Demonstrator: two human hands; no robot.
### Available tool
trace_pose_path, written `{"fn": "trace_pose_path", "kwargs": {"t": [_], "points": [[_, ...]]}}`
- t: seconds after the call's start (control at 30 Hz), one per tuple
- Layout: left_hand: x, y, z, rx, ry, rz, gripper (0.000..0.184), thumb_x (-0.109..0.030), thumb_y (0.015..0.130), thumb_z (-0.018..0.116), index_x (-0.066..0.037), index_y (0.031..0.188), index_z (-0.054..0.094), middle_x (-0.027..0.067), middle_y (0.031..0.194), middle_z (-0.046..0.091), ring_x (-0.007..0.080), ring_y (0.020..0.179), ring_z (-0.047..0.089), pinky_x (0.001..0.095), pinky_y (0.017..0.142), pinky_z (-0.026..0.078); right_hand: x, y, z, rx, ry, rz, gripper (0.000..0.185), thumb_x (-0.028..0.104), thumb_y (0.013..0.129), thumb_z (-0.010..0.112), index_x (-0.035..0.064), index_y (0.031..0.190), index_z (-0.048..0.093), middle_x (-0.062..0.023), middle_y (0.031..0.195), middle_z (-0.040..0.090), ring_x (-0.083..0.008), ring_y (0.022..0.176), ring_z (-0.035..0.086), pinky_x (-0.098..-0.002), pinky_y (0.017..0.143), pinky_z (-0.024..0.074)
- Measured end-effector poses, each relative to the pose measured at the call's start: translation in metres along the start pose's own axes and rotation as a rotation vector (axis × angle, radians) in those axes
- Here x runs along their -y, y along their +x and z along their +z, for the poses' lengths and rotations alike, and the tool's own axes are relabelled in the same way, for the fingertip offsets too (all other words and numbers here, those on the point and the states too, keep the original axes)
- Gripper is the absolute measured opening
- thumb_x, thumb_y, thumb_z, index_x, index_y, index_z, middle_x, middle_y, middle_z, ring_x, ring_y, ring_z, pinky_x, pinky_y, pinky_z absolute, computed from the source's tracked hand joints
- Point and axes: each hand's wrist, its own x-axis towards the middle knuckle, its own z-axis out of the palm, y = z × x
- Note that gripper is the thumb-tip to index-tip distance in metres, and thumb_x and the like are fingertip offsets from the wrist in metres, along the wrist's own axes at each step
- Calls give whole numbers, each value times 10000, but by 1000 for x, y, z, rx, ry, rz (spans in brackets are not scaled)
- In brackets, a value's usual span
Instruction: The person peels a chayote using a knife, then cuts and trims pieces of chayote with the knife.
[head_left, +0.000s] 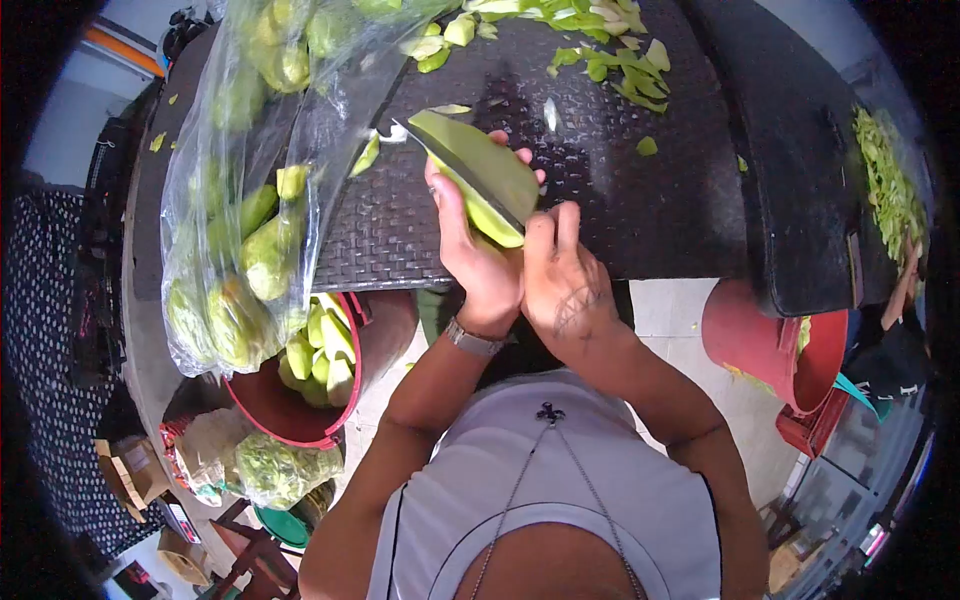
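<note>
A pale green mango [490,165] rests in my left hand [470,245], whose fingers wrap around its far side and thumb lies along the near side. Lengthwise in the mango sits a knife blade [465,178], its tip showing past the upper left end. My right hand [570,290] is closed at the blade's lower end, by the mango's bottom tip; the handle is hidden in the fist. Both hands meet at the wrists above the front edge of the dark woven table [400,235].
A clear plastic bag [235,230] of green mangoes hangs over the table's left edge. Below it, a red bucket [350,400] holds peeled pieces. Green peelings [640,80] lie at the back. Another red bucket [740,330] stands at right, near more shreds [890,180].
</note>
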Motion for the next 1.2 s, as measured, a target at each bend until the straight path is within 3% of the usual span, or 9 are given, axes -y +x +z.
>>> {"fn": "trace_pose_path", "kwargs": {"t": [0.3, 0.4, 0.43, 0.53, 0.57, 0.63, 0.73, 0.87, 1.2], "points": [[3, -14, -3, 134, 297, 86, 701, -252, 995, 623, -107, 1561, 235, 217, 1465, 460, 369, 1263, 565, 549, 1035, 530, 7, 0, -20, 134, 83, 57, 361, -57, 867, 570, -69, 1194, 417, -345, 1160, 506, -526, 945, 659, -552, 767, 570], [-5, -11, -5, 161, 335, 45, 810, -107, 878, 709, -85, 1544, 249, 228, 1481, 456, 391, 1295, 560, 544, 1067, 525, -17, 6, -25, 46, 322, -164, 360, -95, 859, 545, -100, 1190, 404, -343, 1168, 502, -524, 998, 631, -549, 814, 534], [-6, -9, -7, 176, 315, 37, 813, -105, 878, 711, -83, 1545, 248, 228, 1486, 455, 392, 1301, 559, 537, 1069, 525, -20, 9, -27, -43, 401, -237, 384, -32, 920, 588, -82, 1245, 388, -351, 1133, 509, -586, 1002, 606, -538, 831, 562], [-10, -7, -1, 178, 267, 2, 817, -102, 875, 707, -60, 1552, 252, 232, 1505, 451, 388, 1316, 561, 513, 1079, 516, -27, 13, -37, 42, 531, -177, 276, -20, 957, 567, -33, 1205, 447, -308, 1097, 548, -498, 964, 599, -491, 838, 502], [-11, -5, -1, 176, 262, -10, 820, -97, 871, 705, -54, 1554, 252, 234, 1506, 451, 385, 1316, 563, 515, 1079, 515, -32, 14, -37, 51, 556, -203, 339, 40, 963, 607, -33, 1232, 414, -332, 1125, 544, -593, 974, 572, -557, 810, 487], [-11, -4, 1, 165, 295, -24, 826, -85, 852, 707, -27, 1551, 271, 233, 1490, 471, 388, 1316, 562, 519, 1096, 498, -33, 16, -44, 207, 628, -52, 309, 56, 975, 607, -16, 1217, 429, -277, 988, 581, -511, 848, 619, -524, 735, 505], [-11, 2, -11, 169, 224, -89, 812, -92, 844, 707, -19, 1542, 298, 224, 1460, 503, 379, 1311, 567, 506, 1100, 491, -33, 22, -75, 561, 1047, 409, 254, 168, 1045, 561, 18, 1224, 460, -49, 639, 544, -105, 505, 561, -321, 452, 461], [-17, 4, -26, 31, -4, -267, 560, -124, 940, 608, -38, 1468, 441, 130, 1319, 606, 277, 1231, 617, 439, 1042, 512, -52, 21, -58, 178, 802, 233, 179, 180, 1054, 554, 9, 1105, 565, -86, 706, 626, -127, 515, 610, -306, 469, 489], [-15, 13, -28, -30, -231, -311, 450, -315, 1016, 592, -11, 1348, 591, 135, 1286, 692, 278, 1168, 683, 438, 1023, 539, -42, 0, -52, 264, 857, 427, 192, 197, 1088, 496, 8, 1063, 516, -115, 704, 651, -154, 500, 631, -325, 452, 490]]}}
